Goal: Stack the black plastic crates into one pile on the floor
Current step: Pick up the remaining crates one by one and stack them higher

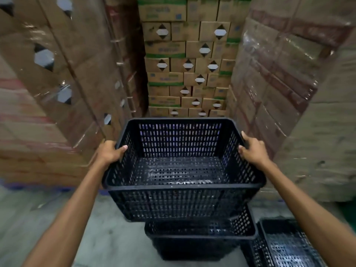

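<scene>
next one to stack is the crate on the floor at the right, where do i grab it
Take the floor crate by the rims of its two short sides, reaching down from above, as the left hand and right hand hold the lifted crate; it lies open side up.

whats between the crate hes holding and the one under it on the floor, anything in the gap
Nothing shows between them in the head view. The held crate, gripped by the left hand and right hand, hangs directly over the floor crate, hiding part of its opening.

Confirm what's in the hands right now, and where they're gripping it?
An empty black crate, held by both hands: left hand on the left rim, right hand on the right rim, above another crate on the floor.
</scene>
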{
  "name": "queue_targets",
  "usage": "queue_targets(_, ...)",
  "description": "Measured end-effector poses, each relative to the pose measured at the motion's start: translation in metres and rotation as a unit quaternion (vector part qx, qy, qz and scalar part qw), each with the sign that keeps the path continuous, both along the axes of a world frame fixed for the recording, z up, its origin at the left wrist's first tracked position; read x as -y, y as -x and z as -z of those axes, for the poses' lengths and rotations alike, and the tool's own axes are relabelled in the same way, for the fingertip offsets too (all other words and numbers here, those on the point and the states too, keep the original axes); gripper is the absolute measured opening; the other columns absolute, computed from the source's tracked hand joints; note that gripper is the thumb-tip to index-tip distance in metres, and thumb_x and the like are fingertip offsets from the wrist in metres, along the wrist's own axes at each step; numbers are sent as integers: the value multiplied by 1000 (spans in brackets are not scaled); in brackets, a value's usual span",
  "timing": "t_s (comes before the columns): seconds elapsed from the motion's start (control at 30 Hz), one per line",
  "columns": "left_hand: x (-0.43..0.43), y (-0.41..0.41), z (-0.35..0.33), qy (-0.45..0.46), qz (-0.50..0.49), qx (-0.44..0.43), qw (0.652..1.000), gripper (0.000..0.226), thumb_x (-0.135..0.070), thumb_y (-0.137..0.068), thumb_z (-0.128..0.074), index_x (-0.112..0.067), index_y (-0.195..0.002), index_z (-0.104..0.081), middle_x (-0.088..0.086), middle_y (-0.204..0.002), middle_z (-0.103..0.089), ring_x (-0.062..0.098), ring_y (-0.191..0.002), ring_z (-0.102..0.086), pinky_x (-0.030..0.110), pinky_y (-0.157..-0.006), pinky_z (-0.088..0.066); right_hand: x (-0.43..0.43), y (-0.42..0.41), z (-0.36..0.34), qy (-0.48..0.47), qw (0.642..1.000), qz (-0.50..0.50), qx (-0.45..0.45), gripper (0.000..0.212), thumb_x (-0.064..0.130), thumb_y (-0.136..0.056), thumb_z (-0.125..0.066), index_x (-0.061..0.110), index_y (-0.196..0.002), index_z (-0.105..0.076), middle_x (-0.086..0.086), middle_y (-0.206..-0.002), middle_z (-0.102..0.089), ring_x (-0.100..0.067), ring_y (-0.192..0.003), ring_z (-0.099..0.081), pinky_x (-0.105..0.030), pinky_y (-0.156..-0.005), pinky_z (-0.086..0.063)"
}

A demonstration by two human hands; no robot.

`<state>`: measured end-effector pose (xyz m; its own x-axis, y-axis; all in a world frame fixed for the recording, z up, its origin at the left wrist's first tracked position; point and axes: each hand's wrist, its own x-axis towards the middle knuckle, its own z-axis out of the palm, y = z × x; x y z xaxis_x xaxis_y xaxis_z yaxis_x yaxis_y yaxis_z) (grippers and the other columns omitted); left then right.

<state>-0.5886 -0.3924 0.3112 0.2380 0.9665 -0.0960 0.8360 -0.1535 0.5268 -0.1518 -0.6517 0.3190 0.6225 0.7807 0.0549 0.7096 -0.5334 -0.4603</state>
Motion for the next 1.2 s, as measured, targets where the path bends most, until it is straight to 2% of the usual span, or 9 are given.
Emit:
queue_targets(0.13,34,-5,7,4,5,-2,1000,49,-47,-89,-61,-1,-79,-73,15,-75,-71,31,-77,-67,37,-71,-50,39,3,21,-6,1000,12,-12,63,20,-94,-57,15,-152,-34,-21,-122,-68,-39,-121,-58,-40,-94,-48)
queue_targets(0.3,61,-15,16,10,3,8,1000,53,-49,-88,-61,0,-72,-73,15,-75,-74,29,-76,-69,41,-78,-54,69,-5,30,-10,999,40,-29,60,22,-95,-56,18,-151,-36,-27,-115,-68,-42,-115,-59,-24,-84,-36)
queue_targets(0.4,72,-23,24,10,-4,32,999,49,-46,-89,-62,-1,-72,-71,12,-69,-72,26,-68,-67,39,-70,-52,76,-13,29,-14,998,56,-23,60,23,-93,-57,21,-150,-39,-24,-125,-65,-39,-124,-56,-37,-99,-46)
queue_targets(0.5,85,-29,33,10,-1,56,998,48,-45,-90,-61,-3,-67,-68,8,-59,-67,21,-57,-63,32,-57,-46,87,-17,32,-5,998,59,-26,61,23,-92,-58,21,-150,-39,-22,-129,-64,-38,-128,-53,-42,-103,-46)
queue_targets(0.67,99,-44,47,-4,-1,37,999,49,-48,-89,-60,-1,-84,-72,22,-80,-73,35,-79,-69,46,-72,-53,105,-22,46,-18,996,75,-37,61,23,-91,-59,22,-149,-40,-23,-121,-68,-39,-121,-59,-41,-99,-48)
queue_targets(0.77,102,-47,51,-25,11,37,999,47,-48,-89,-60,-2,-87,-72,21,-80,-72,36,-79,-68,45,-69,-52,106,-18,55,-37,995,86,-35,60,22,-92,-60,22,-149,-41,-24,-109,-72,-38,-108,-65,-40,-93,-50)
queue_targets(0.93,99,-44,58,-21,-3,32,999,44,-47,-90,-60,-5,-87,-72,14,-71,-67,33,-70,-65,33,-59,-43,97,-16,61,-21,996,76,-42,61,23,-94,-58,25,-151,-37,-25,-110,-71,-40,-108,-65,-43,-96,-51)
queue_targets(1.1,90,-44,60,-13,3,17,1000,44,-46,-90,-60,-4,-86,-71,21,-76,-71,36,-72,-67,41,-60,-50,94,-13,62,-6,997,79,-14,60,24,-96,-55,27,-152,-33,-26,-109,-70,-41,-105,-64,-46,-91,-53)
queue_targets(1.2,88,-42,62,-7,5,23,1000,42,-48,-90,-59,-8,-85,-71,18,-72,-70,34,-68,-67,38,-58,-49,95,-14,61,-8,997,71,-15,60,26,-96,-54,28,-152,-34,-24,-111,-71,-41,-108,-63,-47,-92,-53)
